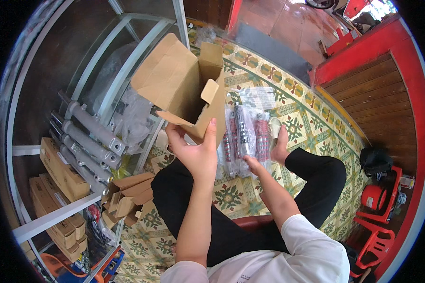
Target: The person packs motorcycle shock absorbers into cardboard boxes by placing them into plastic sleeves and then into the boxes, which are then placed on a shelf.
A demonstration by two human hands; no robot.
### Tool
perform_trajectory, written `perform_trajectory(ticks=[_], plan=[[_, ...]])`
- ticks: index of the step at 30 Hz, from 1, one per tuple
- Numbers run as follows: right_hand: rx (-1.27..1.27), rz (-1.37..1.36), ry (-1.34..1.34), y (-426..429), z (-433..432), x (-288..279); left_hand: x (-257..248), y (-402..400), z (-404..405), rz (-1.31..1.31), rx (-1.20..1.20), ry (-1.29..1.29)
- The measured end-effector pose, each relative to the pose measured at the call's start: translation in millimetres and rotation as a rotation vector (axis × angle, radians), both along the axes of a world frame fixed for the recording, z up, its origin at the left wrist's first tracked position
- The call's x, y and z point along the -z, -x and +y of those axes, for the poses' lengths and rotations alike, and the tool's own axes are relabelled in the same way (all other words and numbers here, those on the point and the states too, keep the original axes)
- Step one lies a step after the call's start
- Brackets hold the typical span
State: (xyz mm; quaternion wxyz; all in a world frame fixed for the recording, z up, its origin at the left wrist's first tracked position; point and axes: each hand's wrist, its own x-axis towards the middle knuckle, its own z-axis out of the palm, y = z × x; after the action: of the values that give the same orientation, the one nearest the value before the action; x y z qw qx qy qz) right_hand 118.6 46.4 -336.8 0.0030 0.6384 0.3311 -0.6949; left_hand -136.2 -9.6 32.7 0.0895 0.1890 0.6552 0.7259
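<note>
My left hand (pixel 194 148) grips the lower edge of a cardboard box (pixel 184 88), whose flaps stand open; its inside is dark. My right hand (pixel 253 165) is at the lower end of a black-and-chrome shock absorber (pixel 241 123) in clear plastic, its fingers partly hidden. That shock absorber lies over several red-spring shock absorbers (pixel 261 136), also in plastic, on the patterned tile floor. A clear plastic bag (pixel 258 97) lies just beyond them.
At left, a metal-framed shelf (pixel 60 217) bears several grey fork tubes (pixel 92 123) and closed cardboard boxes (pixel 62 169). Opened cardboard (pixel 127 198) lies beside my knee. Red plastic chairs (pixel 375 244) stand at right, below a wooden panel (pixel 372 95).
</note>
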Motion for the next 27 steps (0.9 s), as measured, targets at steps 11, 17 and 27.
perform_trajectory(ticks=[11,17,27], plan=[[-0.362,-0.223,-0.165,-16,-16,78,-11,2,-2,-0.117,0.021,0.014],[-0.468,-0.355,-0.506,-18,-27,93,-13,-8,4,-0.182,0.06,0.068],[-0.246,-0.717,-0.958,49,-12,29,-2,-18,0,-0.175,0.038,0.16]])
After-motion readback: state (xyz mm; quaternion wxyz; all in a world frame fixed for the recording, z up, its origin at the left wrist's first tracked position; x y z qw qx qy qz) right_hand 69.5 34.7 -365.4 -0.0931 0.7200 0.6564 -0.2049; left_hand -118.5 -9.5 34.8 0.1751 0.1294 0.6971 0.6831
